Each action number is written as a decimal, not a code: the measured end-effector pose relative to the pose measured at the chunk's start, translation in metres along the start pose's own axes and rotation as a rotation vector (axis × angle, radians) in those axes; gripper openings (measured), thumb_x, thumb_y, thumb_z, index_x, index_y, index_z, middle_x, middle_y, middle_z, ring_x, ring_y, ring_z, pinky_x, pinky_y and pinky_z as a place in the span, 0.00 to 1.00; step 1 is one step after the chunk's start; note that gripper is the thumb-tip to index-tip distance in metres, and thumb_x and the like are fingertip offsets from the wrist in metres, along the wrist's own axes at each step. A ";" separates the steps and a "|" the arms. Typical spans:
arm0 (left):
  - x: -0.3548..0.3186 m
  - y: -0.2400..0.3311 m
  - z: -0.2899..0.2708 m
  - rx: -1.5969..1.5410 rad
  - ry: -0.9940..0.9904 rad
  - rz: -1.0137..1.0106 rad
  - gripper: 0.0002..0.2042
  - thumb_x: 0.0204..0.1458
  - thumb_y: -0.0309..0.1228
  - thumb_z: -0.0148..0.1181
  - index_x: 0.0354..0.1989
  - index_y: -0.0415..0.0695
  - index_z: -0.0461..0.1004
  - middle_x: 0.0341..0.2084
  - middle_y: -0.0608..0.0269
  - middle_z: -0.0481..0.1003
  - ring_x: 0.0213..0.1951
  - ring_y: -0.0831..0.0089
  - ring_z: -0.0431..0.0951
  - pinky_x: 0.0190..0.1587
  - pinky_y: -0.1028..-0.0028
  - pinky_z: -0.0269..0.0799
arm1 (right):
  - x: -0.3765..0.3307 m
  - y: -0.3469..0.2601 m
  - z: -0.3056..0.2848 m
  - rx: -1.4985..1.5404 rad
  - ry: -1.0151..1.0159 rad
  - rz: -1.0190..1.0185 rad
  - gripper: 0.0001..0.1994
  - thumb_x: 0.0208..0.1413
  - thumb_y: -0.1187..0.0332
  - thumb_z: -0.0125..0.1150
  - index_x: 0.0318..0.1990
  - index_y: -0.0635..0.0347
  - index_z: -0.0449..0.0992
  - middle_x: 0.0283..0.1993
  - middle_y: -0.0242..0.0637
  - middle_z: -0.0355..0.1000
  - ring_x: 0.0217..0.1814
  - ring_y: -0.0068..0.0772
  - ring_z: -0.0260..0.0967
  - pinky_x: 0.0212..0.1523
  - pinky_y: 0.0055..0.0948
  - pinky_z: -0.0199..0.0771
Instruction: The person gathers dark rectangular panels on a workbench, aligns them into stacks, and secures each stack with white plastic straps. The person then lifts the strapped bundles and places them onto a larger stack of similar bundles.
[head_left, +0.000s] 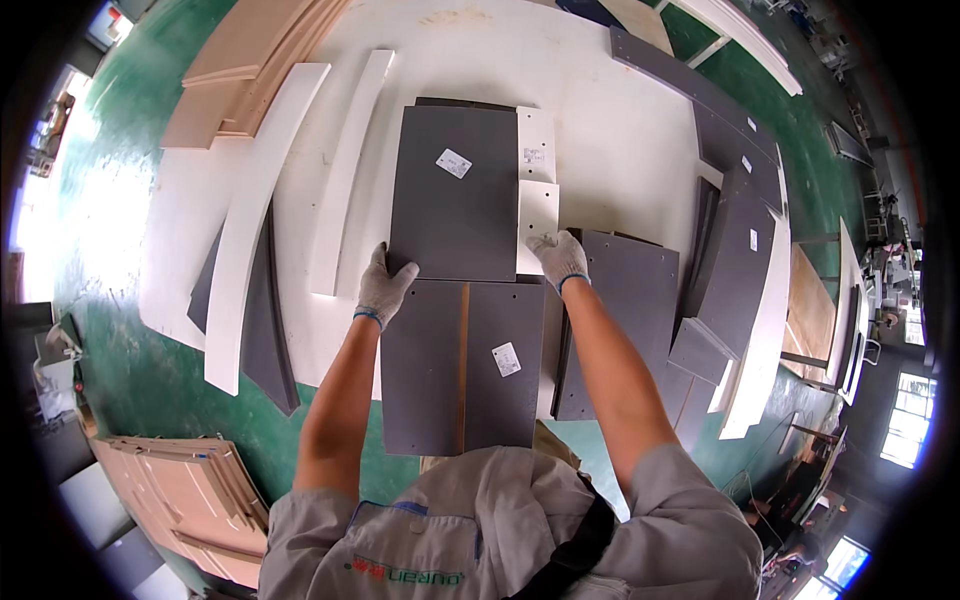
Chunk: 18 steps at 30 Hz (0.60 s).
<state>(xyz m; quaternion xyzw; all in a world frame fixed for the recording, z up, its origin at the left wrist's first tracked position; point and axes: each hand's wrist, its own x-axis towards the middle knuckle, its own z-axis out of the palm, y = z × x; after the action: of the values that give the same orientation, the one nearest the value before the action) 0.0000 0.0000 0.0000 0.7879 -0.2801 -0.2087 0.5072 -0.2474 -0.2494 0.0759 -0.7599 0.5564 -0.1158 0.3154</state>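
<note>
A dark grey rectangular panel [457,215] with a white label lies on the stack in front of me. My left hand [384,286], in a knitted work glove, grips its lower left edge, thumb on top and fingers along the side. At its right edge lies a small white board [538,205] with drilled holes, and another white board [536,130] sits just beyond. My right hand [558,258], gloved too, closes on the near end of the closer white board. Nearer my body are dark grey boards [425,370] with a brown strip between them.
Long white strips [352,180] and brown panels [240,95] lie at the left on the white worktable [460,50]. More grey panels [630,310] are on the right, some leaning over one another. A stack of brown boards [180,500] stands on the green floor at lower left.
</note>
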 end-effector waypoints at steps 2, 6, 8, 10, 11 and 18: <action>-0.025 0.035 0.000 -0.065 -0.138 0.033 0.34 0.57 0.34 0.67 0.72 0.42 0.60 0.55 0.48 0.78 0.56 0.57 0.79 0.61 0.65 0.72 | -0.032 0.009 -0.017 -0.035 -0.013 0.056 0.32 0.54 0.41 0.68 0.43 0.70 0.80 0.46 0.60 0.80 0.53 0.56 0.79 0.54 0.49 0.77; 0.009 0.032 -0.007 -0.078 -0.090 0.123 0.31 0.58 0.29 0.63 0.70 0.41 0.61 0.55 0.49 0.77 0.57 0.57 0.78 0.61 0.65 0.72 | -0.005 0.007 0.022 -0.057 0.076 -0.019 0.32 0.57 0.40 0.64 0.44 0.69 0.81 0.45 0.62 0.80 0.53 0.61 0.78 0.55 0.50 0.77; 0.015 0.017 -0.006 -0.071 -0.059 0.165 0.32 0.58 0.31 0.63 0.71 0.41 0.60 0.55 0.47 0.77 0.58 0.51 0.78 0.61 0.61 0.73 | -0.006 -0.010 0.003 -0.169 -0.047 -0.006 0.33 0.57 0.40 0.64 0.45 0.69 0.81 0.47 0.63 0.79 0.54 0.62 0.78 0.56 0.51 0.76; 0.016 0.013 -0.007 -0.060 -0.050 0.186 0.33 0.59 0.34 0.63 0.71 0.38 0.59 0.57 0.43 0.76 0.60 0.48 0.76 0.62 0.60 0.72 | 0.007 -0.024 -0.016 -0.324 -0.027 -0.006 0.34 0.58 0.39 0.61 0.50 0.69 0.80 0.53 0.65 0.77 0.57 0.63 0.76 0.58 0.51 0.76; 0.025 0.005 -0.006 -0.043 -0.022 0.182 0.34 0.59 0.34 0.64 0.71 0.36 0.58 0.58 0.41 0.75 0.61 0.48 0.76 0.62 0.60 0.72 | 0.026 -0.040 -0.028 -0.270 0.024 -0.036 0.37 0.61 0.37 0.57 0.53 0.71 0.78 0.53 0.65 0.76 0.60 0.65 0.73 0.63 0.53 0.71; 0.106 0.045 0.001 -0.062 -0.016 0.130 0.36 0.60 0.38 0.64 0.70 0.29 0.58 0.59 0.36 0.74 0.62 0.47 0.75 0.63 0.60 0.71 | 0.171 -0.088 -0.019 0.037 0.154 -0.055 0.35 0.60 0.44 0.62 0.62 0.69 0.72 0.57 0.59 0.77 0.60 0.60 0.75 0.61 0.47 0.75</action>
<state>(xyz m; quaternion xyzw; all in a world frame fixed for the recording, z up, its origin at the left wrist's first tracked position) 0.0691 -0.0844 0.0359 0.7502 -0.3284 -0.1901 0.5414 -0.1285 -0.3971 0.1145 -0.7577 0.5558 -0.1928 0.2826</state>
